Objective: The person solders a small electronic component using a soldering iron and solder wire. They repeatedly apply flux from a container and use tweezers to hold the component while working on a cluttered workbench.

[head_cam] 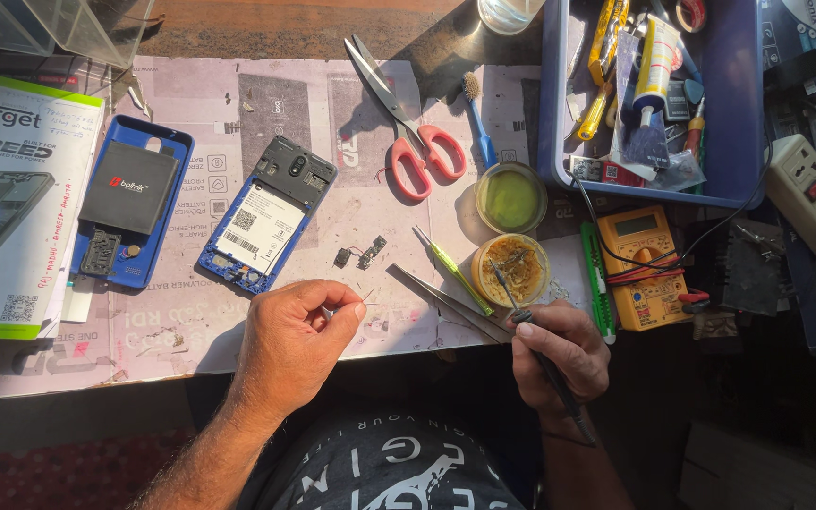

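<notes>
Beside the opened blue phone [266, 227], the left hand [295, 340] pinched a thin wire [366, 297] at its near end — light, springy, easily bent. Right hand [559, 354] gripped the soldering iron [535, 345] pen-style by its handle — tip in the flux tin [510, 267].

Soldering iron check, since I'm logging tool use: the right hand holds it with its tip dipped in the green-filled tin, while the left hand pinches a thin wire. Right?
Not quite. In the head view the soldering iron in the right hand has its tip in the brownish tin, not the green-filled tin. The left hand does pinch a thin wire.
</notes>
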